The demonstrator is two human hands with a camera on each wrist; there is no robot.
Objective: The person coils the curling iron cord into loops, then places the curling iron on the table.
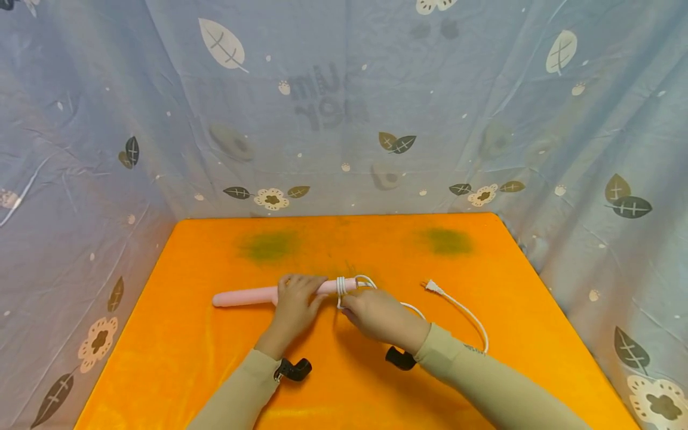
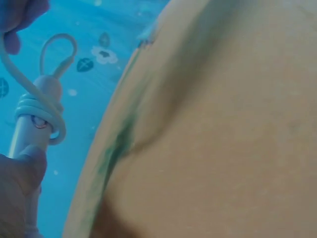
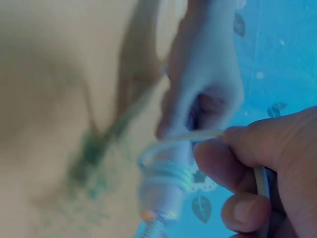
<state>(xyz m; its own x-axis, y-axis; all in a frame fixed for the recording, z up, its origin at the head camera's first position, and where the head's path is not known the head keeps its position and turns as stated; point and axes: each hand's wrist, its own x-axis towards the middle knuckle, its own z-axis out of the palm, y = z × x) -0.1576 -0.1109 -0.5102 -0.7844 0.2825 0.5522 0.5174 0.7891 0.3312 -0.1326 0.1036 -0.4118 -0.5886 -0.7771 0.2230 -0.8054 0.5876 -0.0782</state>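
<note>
A long pink curling iron (image 1: 244, 297) lies across the orange table, its handle end toward the right. My left hand (image 1: 295, 300) grips it around the middle, the thumb along the handle in the left wrist view. Several turns of its white cord (image 3: 166, 173) are wound about the handle near the cord end. The right hand (image 1: 378, 313) pinches the cord between thumb and forefinger, just beside the handle, and draws it taut in the right wrist view. More cord runs through the curled fingers of that hand. Past the handle end the cord makes a small loop (image 2: 74, 47).
The cord's free length curves over the table to the right and ends in a white two-pin plug (image 1: 432, 286). Green smudges (image 1: 448, 241) mark the back of the orange tabletop (image 1: 344, 239). A patterned blue-grey curtain (image 1: 344, 167) encloses the back and sides.
</note>
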